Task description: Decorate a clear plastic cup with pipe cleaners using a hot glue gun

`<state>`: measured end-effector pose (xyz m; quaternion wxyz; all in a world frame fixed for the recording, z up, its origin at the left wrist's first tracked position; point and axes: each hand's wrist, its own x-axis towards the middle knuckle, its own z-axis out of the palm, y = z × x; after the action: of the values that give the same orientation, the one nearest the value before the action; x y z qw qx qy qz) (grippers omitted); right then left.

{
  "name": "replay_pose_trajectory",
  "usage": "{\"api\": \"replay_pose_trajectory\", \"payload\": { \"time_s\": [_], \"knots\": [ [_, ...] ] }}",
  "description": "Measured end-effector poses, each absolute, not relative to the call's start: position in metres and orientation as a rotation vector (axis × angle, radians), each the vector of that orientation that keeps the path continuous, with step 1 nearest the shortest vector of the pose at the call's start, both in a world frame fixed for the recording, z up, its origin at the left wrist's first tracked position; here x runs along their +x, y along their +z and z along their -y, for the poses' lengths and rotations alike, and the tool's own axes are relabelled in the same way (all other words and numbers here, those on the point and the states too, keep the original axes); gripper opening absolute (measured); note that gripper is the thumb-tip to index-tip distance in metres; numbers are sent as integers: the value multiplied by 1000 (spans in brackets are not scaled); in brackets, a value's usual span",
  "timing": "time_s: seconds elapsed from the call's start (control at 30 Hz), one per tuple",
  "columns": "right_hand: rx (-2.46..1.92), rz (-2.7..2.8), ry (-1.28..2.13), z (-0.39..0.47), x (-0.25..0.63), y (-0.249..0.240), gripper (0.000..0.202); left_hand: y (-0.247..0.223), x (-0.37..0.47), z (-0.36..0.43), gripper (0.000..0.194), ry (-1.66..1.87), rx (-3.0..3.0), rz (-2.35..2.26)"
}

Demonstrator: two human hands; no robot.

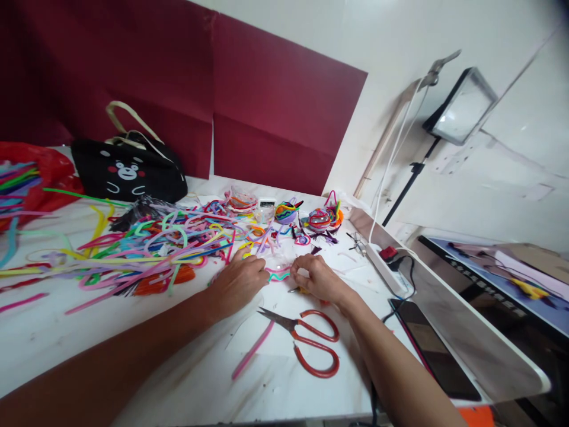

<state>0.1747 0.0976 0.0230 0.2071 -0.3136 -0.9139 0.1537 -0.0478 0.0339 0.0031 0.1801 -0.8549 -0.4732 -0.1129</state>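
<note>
Between my two hands is a clear, rounded plastic piece (276, 261) with wavy pink and teal pipe cleaners (279, 276) along its near side. My left hand (242, 283) is closed at the left end of these strips, its fingertips partly hidden. On the other end, my right hand (319, 279) pinches with thumb and forefinger. A small metal tip (292, 290) pokes out beneath the right hand; what it belongs to is hidden. Nearer to me lie open scissors with red handles (297, 325), blades pointing left, beside a loose pink pipe cleaner (253, 351).
A tangled heap of coloured pipe cleaners (155, 249) spreads to the left, before a black bag (128, 169). Decorated round pieces (287, 212) stand at the back. To the right are a power strip (384, 270), a phone (435, 350) and a raised table edge (448, 314).
</note>
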Motion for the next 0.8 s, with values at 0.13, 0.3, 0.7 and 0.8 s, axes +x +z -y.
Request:
{"api": "replay_pose_trajectory", "payload": {
  "time_s": [0.13,0.3,0.7,0.8],
  "knots": [
    [-841,2547,415,-97,174,22,14,4,-48,-34,16,-354,-2383,1298],
    [-827,2538,379,-96,175,23,11,3,-47,-33,16,-441,-2338,1247],
    [-766,2437,243,-93,173,20,9,6,-46,-32,17,-535,-2285,1183],
    [-728,2400,232,-93,173,19,8,8,-46,-31,18,-550,-2283,1182]
  ]
}}
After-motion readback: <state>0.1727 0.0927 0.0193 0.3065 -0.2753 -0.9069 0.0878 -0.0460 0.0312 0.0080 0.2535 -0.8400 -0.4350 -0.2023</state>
